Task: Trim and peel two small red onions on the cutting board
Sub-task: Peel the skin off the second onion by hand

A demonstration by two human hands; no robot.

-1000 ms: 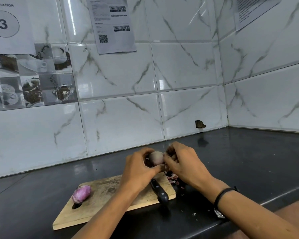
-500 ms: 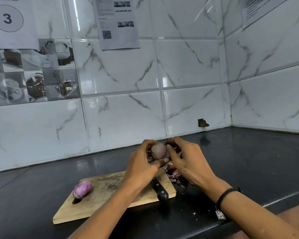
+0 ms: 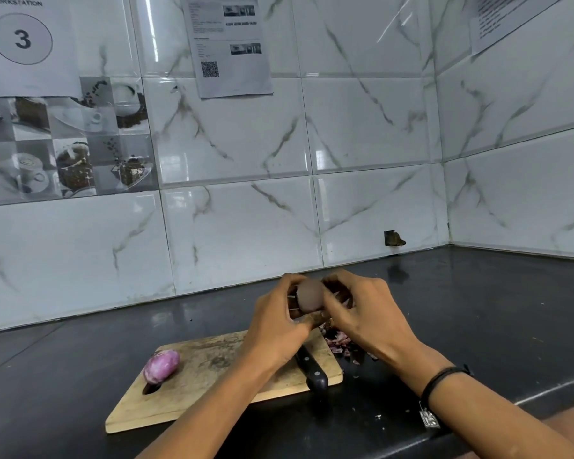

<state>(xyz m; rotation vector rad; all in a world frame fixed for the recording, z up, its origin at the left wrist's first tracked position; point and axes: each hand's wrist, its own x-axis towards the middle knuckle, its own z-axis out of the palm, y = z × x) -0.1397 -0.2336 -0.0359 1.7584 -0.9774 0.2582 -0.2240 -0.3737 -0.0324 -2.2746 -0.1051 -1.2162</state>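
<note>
Both hands close on one small raised onion (image 3: pixel 310 294), held in the air above the far right corner of the cutting board (image 3: pixel 212 379). The left hand (image 3: pixel 279 323) curls its fingers round the onion's left side and underside. The right hand (image 3: pixel 368 313) is motion-blurred, but its thumb lies against the onion's right face and its fingers curl behind it. The onion's facing surface looks pale and dull.

Straight below the grip lies a heap of purple onion peels (image 3: pixel 340 342), at the board's right edge and spilling onto the black countertop (image 3: pixel 494 309). Below the left wrist a knife (image 3: pixel 312 371) lies on the board, its black riveted handle pointing toward the person; the blade is hidden. Well to the lower left of the grip, the second onion (image 3: pixel 161 366) lies on its side on the board, purple, beside the handle slot.

The right wrist wears a black wristband (image 3: pixel 441 380) with a small metal charm.

High on the tiled wall, far up and left of the grip, a sheet (image 3: pixel 22 39) reads "WORKSTATION" over a circled "3". Above the grip a notice (image 3: pixel 229 44) carries a QR code; its small text is unreadable. A third paper (image 3: pixel 504 18) at upper right is also illegible.
</note>
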